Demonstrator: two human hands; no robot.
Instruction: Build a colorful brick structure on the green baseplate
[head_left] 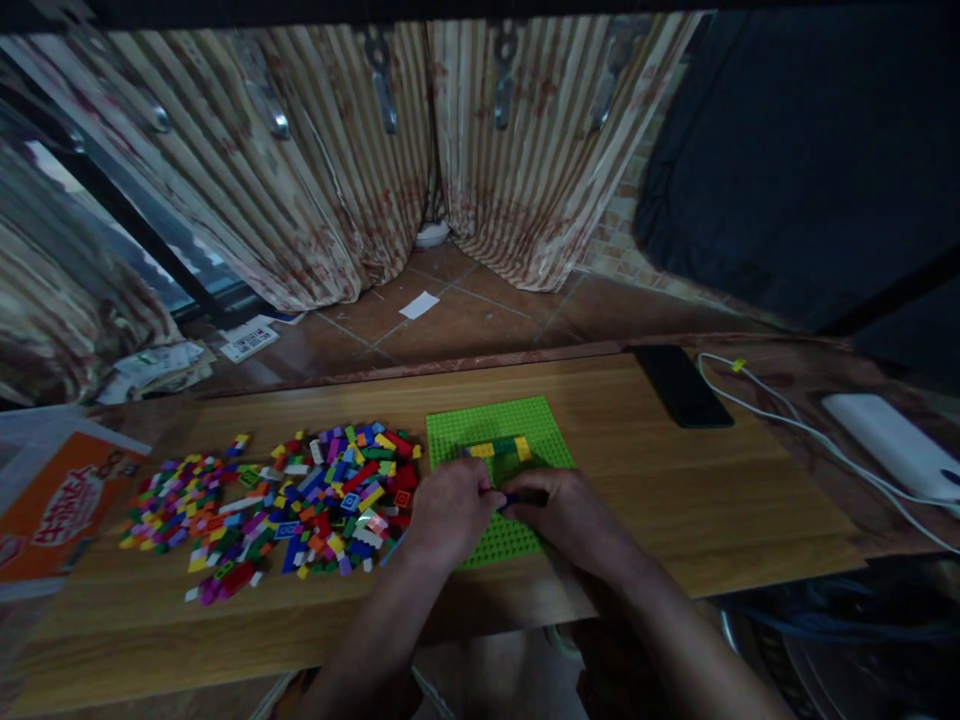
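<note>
Over the green plate (487, 418) on the bench (720, 500), my left hand (455, 505) and right hand (566, 508) pinch a dark brick (511, 499) between them, likely to steady it; a joined row (501, 448) sits just beyond, loose bricks (360, 490) at left, presumably for easy reach.

Smooth, tapering bare forearms (667, 612) and dark, brownish, shadowed legwear (619, 668)

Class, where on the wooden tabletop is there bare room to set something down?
Free: the wooden tabletop between the green baseplate and the black phone, and a strip along its near edge, below the loose bricks. Crowded: left of the baseplate, among those bricks, and on it, around the left hand and right hand.
</note>
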